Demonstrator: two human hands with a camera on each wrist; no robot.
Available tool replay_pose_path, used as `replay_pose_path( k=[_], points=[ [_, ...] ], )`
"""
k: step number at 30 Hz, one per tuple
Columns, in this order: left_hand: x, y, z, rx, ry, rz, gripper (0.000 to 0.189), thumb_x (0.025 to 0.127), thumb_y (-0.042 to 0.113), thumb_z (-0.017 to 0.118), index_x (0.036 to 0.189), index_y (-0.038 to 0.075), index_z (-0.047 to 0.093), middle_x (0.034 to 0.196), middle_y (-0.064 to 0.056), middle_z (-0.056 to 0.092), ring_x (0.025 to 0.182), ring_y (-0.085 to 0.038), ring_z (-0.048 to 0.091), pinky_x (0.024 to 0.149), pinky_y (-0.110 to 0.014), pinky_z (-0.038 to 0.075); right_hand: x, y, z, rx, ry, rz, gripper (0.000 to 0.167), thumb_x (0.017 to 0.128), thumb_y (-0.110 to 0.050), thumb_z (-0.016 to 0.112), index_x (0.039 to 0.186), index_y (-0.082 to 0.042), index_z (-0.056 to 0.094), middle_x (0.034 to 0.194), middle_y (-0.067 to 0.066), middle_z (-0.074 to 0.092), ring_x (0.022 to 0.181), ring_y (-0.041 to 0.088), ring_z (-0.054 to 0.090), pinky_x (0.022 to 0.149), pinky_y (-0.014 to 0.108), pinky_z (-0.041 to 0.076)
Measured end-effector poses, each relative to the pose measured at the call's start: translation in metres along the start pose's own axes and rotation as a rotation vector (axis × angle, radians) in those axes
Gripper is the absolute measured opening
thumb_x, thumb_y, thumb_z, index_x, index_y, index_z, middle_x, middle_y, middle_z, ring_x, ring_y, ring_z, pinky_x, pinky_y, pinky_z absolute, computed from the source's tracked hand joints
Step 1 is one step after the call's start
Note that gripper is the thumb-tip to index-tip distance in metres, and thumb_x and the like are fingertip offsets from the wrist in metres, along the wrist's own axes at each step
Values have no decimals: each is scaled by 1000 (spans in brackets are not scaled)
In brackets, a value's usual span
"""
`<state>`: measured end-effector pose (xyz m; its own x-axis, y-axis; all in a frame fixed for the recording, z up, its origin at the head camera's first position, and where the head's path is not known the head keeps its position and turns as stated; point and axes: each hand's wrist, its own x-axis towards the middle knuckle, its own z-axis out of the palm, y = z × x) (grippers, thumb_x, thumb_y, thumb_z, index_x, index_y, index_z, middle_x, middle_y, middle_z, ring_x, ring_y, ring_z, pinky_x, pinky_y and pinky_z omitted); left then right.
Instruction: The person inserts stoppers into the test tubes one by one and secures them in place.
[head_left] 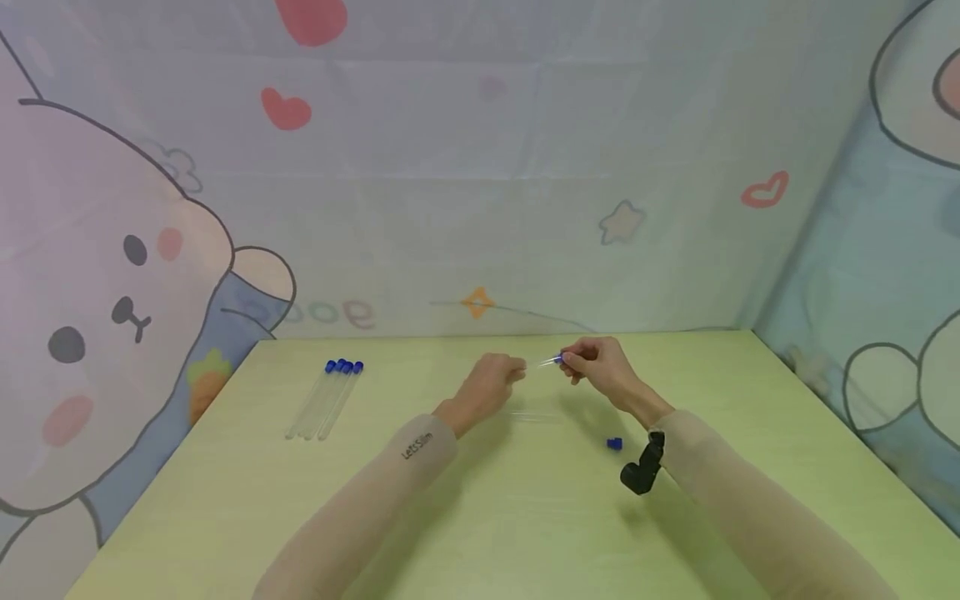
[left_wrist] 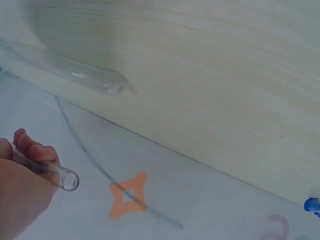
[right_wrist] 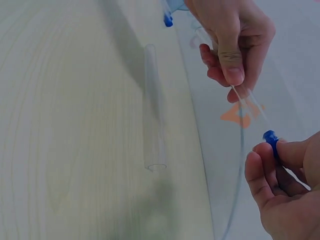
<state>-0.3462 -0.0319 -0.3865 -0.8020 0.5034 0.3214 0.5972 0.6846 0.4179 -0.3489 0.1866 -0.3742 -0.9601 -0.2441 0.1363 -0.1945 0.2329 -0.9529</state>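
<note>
My left hand (head_left: 487, 386) grips a clear test tube (right_wrist: 254, 107). In the left wrist view, one end of that tube pokes out past the curled fingers (left_wrist: 44, 152). At its other end, my right hand (head_left: 602, 365) pinches a blue cap (right_wrist: 270, 139) between thumb and fingers. The cap meets the tube's mouth, but how deep it sits I cannot tell. Both hands are raised above the far part of the table. Below them lies an uncapped clear tube (right_wrist: 154, 112), its open mouth showing in the right wrist view. A loose blue cap (head_left: 615, 443) rests near my right wrist.
Several blue-capped clear tubes (head_left: 324, 404) lie side by side on the left of the yellow-green table (head_left: 225, 508). A printed cloth (head_left: 525, 167) hangs behind the table's back edge. A black wrist camera (head_left: 642, 468) sticks out from my right cuff.
</note>
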Motion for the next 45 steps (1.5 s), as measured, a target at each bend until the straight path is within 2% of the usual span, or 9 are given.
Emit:
replay_pose_path(
  k=[3,9,13,18,26,29,36,41,45],
  points=[
    [2,1,0,-8,7,2,15,95,4,55,97,0,69,87,-15,70,72,-17,60,70,-26,53,-1,-1,0,3,-5,-9,24,96,-2,54,109,18,58,93,22,67,74,12,64,69,25,57],
    [6,1,0,27,-1,31,14,95,7,57,84,3,65,71,-7,60,64,-11,47,63,-21,44,0,-1,-6,-9,-29,-3,25,97,-2,52,111,18,57,84,6,68,73,11,65,72,29,59],
    [6,2,-1,41,-32,33,12,95,6,57,93,0,67,79,-11,68,69,-14,54,68,-25,49,1,1,-9,-47,-48,19,24,97,-3,53,111,16,58,87,11,68,71,10,65,72,32,59],
    [4,2,-2,132,-82,57,24,93,7,59,116,2,66,103,-13,72,89,-24,63,83,-34,52,1,4,-10,-102,-69,47,25,97,-7,54,111,13,60,98,24,67,72,12,63,72,32,58],
    [0,2,-6,243,-101,173,53,89,-2,63,138,14,52,113,-11,66,100,-23,60,87,-33,51,4,8,-18,-151,-105,40,26,99,-10,52,113,11,60,93,17,68,74,13,62,73,31,57],
    [-1,3,-8,266,-107,207,55,89,-4,62,140,15,52,114,-10,65,98,-21,59,85,-31,52,4,8,-20,-147,-115,35,27,99,-10,52,113,11,60,89,7,68,73,10,61,73,32,58],
    [0,4,-7,282,-134,207,54,90,-6,59,139,16,53,114,-8,64,99,-19,59,84,-28,52,5,7,-21,-148,-129,46,27,100,-12,51,114,8,61,94,13,67,75,14,62,74,33,57],
    [0,6,-7,275,-139,206,54,90,-7,57,139,15,53,113,-9,64,97,-19,59,83,-28,52,4,4,-21,-154,-130,48,27,100,-12,51,113,9,61,88,6,67,77,19,63,73,32,57],
    [0,7,-9,256,-136,209,54,89,-10,55,138,13,54,111,-9,64,96,-19,58,83,-29,51,4,2,-22,-147,-131,42,29,100,-14,52,114,10,61,93,15,68,77,17,63,73,32,57]
  ],
)
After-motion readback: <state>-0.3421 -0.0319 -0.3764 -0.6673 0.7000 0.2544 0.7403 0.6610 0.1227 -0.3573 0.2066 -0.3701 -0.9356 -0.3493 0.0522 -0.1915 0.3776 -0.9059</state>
